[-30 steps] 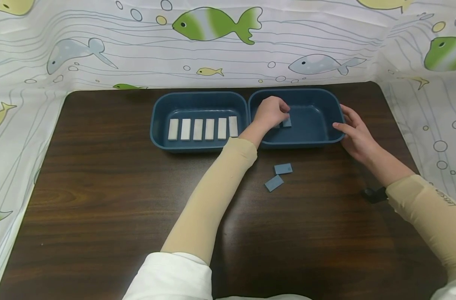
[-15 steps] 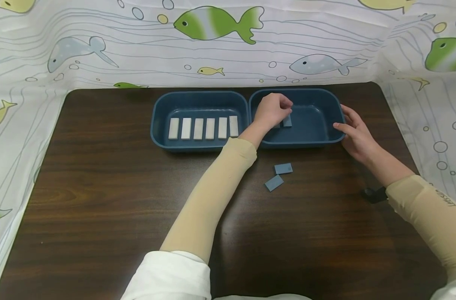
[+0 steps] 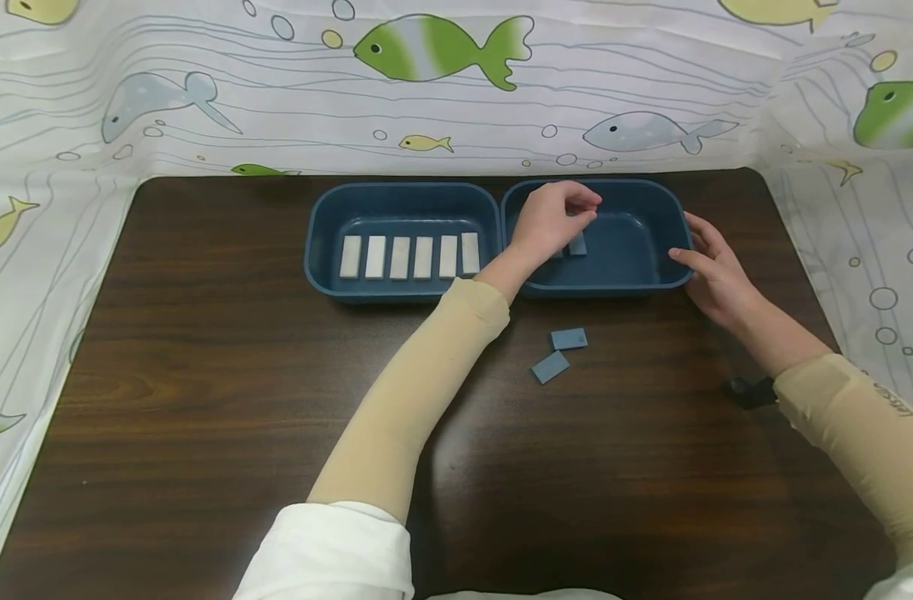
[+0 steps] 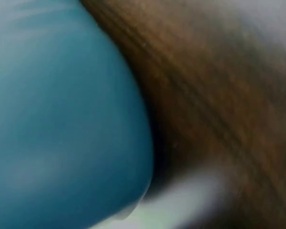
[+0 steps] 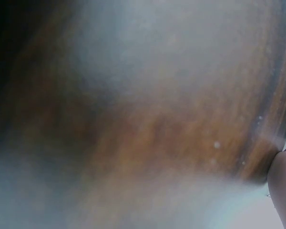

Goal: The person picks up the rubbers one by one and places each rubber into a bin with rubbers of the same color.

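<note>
Over the left part of the right-hand blue bin (image 3: 621, 287), my left hand (image 3: 548, 218) hovers with thumb and fingers apart and nothing seen between them. Below its fingertips a small blue-grey block (image 3: 578, 244) lies in the bin; another beside it is mostly hidden by the hand. My right hand (image 3: 719, 271) holds the bin's right end, thumb over the rim and fingers along the outside wall. Two more blue-grey blocks, one upper (image 3: 569, 338) and one lower (image 3: 550, 367), lie on the table in front. The left wrist view is filled by the blue bin wall (image 4: 62, 114).
A second blue bin (image 3: 404, 296) stands against the first on the left, with a row of several white blocks (image 3: 423, 257) inside. A fish-patterned curtain (image 3: 314, 108) rises behind the dark wooden table (image 3: 202, 358). A small black object (image 3: 749, 392) lies near the right forearm.
My left hand's thumb and fingers have spread apart and risen slightly away from the block, which stays in the bin. The right hand keeps its hold on the bin's end.
</note>
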A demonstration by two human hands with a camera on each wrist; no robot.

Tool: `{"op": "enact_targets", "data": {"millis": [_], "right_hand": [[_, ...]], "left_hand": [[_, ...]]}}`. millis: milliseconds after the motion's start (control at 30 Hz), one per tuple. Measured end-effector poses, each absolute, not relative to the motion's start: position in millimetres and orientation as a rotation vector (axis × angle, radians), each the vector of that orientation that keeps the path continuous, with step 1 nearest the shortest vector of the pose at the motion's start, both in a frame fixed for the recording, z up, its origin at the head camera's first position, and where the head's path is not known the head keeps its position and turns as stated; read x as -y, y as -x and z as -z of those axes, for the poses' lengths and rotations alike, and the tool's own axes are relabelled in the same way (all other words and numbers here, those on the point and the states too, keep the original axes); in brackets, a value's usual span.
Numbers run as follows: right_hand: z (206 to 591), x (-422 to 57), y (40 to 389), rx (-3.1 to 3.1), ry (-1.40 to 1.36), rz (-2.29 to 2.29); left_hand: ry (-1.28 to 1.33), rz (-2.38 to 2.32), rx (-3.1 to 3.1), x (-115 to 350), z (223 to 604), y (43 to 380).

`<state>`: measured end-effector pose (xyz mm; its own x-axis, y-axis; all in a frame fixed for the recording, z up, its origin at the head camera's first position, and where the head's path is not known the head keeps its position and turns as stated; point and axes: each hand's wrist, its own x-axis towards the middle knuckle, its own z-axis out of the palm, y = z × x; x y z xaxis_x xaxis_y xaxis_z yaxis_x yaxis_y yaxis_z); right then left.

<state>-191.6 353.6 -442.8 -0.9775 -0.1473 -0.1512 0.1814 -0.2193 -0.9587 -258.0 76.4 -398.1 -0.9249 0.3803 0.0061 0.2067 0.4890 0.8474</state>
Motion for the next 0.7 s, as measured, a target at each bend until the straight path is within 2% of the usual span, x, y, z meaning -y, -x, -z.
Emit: {"op": "enact_targets", "data": {"millis": [367, 700], "right_hand": [[444, -353, 191, -1.793, -0.014, 2.323], [444, -354, 190, -1.819, -0.022, 2.3]], "left_hand": [[-0.557, -1.434, -2.509, -63, 381, 248], [-0.66, -1.409, -2.491, -50, 371, 226]]}}
